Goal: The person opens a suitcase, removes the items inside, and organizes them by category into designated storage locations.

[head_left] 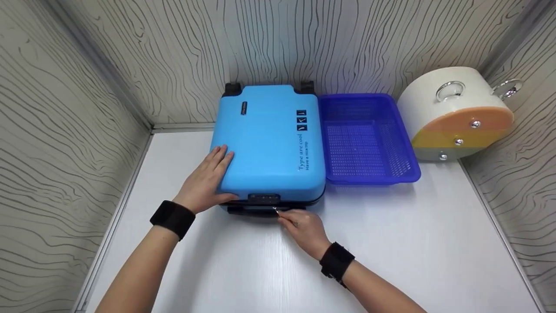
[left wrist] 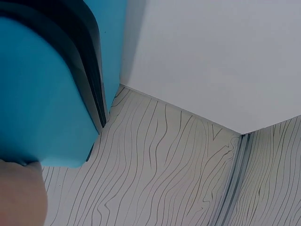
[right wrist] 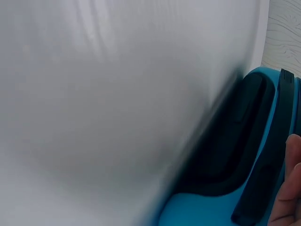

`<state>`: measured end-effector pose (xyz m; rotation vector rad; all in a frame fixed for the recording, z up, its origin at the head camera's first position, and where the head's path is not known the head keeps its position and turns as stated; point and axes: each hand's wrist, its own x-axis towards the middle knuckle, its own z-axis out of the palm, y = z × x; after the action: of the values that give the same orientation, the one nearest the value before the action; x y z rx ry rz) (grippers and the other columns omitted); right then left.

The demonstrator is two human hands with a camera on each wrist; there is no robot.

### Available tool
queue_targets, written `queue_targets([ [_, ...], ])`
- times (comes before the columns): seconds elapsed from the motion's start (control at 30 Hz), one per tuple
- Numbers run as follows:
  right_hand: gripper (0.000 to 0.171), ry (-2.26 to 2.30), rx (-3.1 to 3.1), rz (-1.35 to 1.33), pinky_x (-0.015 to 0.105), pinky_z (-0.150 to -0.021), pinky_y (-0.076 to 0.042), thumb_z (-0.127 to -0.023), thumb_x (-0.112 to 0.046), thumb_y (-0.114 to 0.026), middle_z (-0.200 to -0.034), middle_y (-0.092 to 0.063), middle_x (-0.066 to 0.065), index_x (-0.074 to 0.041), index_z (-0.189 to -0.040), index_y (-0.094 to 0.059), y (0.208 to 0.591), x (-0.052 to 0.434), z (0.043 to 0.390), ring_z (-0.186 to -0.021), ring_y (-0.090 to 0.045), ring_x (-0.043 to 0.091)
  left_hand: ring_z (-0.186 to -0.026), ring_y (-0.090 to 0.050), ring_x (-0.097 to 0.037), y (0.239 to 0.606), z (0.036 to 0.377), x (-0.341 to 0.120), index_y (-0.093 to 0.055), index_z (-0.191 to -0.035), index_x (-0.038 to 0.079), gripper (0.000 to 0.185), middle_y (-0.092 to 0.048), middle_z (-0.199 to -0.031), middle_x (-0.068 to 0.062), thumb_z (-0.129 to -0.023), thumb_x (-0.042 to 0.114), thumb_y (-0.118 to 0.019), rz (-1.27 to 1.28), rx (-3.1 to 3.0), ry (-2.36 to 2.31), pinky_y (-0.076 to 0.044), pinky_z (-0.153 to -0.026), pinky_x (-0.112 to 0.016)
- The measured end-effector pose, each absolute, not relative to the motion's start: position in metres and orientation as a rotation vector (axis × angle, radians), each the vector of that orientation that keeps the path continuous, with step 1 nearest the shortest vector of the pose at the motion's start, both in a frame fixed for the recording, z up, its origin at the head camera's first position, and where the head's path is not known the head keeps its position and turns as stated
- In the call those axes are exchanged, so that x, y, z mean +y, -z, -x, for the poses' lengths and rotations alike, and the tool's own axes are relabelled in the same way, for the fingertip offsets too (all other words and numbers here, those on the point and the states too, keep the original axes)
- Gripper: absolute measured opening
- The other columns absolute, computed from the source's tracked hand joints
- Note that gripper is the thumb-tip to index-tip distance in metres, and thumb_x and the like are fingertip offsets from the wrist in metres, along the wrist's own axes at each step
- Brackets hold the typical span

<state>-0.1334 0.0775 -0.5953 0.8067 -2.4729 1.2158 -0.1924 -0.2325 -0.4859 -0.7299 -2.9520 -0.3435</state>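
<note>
My left hand: flat, fingers straight, on small bright-blue hard-shell suitcase. My right hand: pinching small metal zipper pull at its front edge.

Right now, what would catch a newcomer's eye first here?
The bright blue suitcase lying flat mid-table, the left hand pressed on its lid and the right hand pinching a zipper pull at its near edge. Beside it sits a blue basket.

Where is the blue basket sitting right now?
In the head view, the blue basket sits on the white table, right of centre, between the blue suitcase and the round white container.
</note>
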Motion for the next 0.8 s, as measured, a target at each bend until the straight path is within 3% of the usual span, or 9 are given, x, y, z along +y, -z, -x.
queue_targets([
  [0.2, 0.024, -1.17, -2.508, -0.873, 0.034, -0.083, -0.058, -0.096, -0.014, -0.073, -0.107, -0.077, 0.002, -0.007, -0.119, -0.077, 0.595, 0.064, 0.133, -0.096, -0.072, 0.017, -0.157, -0.004, -0.029, 0.487, 0.193, -0.232, -0.015, -0.165, 0.009, 0.118, -0.009, -0.171, -0.013, -0.08, 0.053, -0.085, 0.73, -2.945, 0.351, -0.017, -0.124, -0.046],
  [0.47, 0.025, -1.111, -2.495, -0.911, 0.03, -0.073, -0.059, -0.095, -0.013, -0.074, -0.104, -0.077, 0.002, -0.009, -0.12, -0.077, 0.597, 0.045, 0.134, -0.087, -0.073, 0.014, -0.157, -0.005, -0.028, 0.487, 0.192, -0.231, -0.016, -0.165, 0.009, 0.118, -0.01, -0.171, -0.013, -0.08, 0.052, -0.085, 0.723, -2.945, 0.36, -0.018, -0.123, -0.047],
  [0.8, 0.025, -1.029, -2.526, -0.938, 0.029, -0.077, -0.059, -0.097, -0.015, -0.072, -0.108, -0.077, 0.0, -0.013, -0.122, -0.077, 0.593, 0.014, 0.138, -0.093, -0.073, 0.014, -0.156, -0.007, -0.03, 0.487, 0.192, -0.233, -0.018, -0.165, 0.009, 0.117, -0.011, -0.17, -0.013, -0.079, 0.05, -0.087, 0.737, -2.924, 0.402, -0.019, -0.123, -0.048],
])
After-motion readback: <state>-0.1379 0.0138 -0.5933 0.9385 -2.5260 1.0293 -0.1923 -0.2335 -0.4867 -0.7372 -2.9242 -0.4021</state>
